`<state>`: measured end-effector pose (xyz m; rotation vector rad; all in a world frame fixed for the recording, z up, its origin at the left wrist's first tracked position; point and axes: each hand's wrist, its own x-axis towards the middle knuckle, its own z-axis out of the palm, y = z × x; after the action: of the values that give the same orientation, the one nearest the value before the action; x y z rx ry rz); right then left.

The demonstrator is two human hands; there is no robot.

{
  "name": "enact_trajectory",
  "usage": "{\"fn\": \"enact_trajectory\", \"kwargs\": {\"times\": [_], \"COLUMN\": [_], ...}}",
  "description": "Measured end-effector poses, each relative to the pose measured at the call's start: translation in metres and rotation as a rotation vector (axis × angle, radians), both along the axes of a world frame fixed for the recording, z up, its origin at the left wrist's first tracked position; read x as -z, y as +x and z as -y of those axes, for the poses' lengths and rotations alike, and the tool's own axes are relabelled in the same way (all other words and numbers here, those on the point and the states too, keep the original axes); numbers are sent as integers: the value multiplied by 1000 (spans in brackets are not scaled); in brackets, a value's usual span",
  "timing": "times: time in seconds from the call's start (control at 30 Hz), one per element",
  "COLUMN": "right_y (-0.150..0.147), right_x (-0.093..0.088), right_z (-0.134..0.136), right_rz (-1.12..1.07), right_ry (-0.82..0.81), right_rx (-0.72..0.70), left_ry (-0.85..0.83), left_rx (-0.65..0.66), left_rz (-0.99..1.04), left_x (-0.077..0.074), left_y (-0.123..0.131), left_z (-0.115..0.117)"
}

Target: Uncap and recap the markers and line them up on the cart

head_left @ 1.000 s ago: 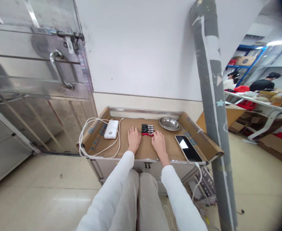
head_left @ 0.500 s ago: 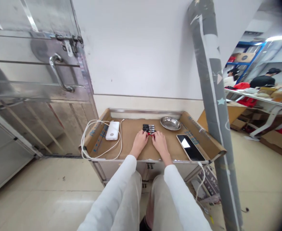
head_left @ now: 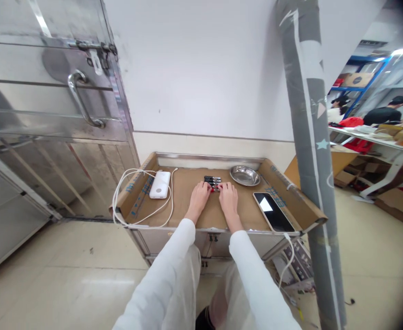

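Several black pens (head_left: pixel 212 178) lie side by side in a stack of rows on the brown cardboard surface (head_left: pixel 184 206). Just in front of them is a red pen (head_left: pixel 215 189), lying crosswise between my hands. My left hand (head_left: pixel 200 198) has its fingers closed at the pen's left end. My right hand (head_left: pixel 229 200) is closed on the right end, with its fingertips pressed together. The fingers partly cover the red pen.
A white power bank (head_left: pixel 160 184) with a looped cable sits at the left. A round metal dish (head_left: pixel 245 175) is at the back right, with a phone (head_left: pixel 273 211) in front of it. A wrapped roll (head_left: pixel 311 114) leans at the right; two people are beyond.
The view has shifted slightly. Both hands have moved a little closer to the black pens, along with the red pen between them.
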<state>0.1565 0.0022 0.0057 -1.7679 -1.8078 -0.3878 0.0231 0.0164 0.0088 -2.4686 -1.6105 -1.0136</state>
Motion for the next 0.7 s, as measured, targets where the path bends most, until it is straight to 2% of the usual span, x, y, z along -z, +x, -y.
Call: {"fn": "enact_trajectory", "kwargs": {"times": [0.13,0.33,0.7], "right_y": [-3,-2,-1], "right_x": [1,3,5], "right_z": [-6,-3,-5], "right_rz": [-39,-76,-110], "right_ry": [29,57,48], "right_rx": [-52,-124,-112], "left_ry": [7,16,36], "left_rx": [-10,74,81], "left_rz": [16,71,137], "left_x": [1,1,2], "left_y": [1,1,0], "left_z": [-6,-6,-5]}}
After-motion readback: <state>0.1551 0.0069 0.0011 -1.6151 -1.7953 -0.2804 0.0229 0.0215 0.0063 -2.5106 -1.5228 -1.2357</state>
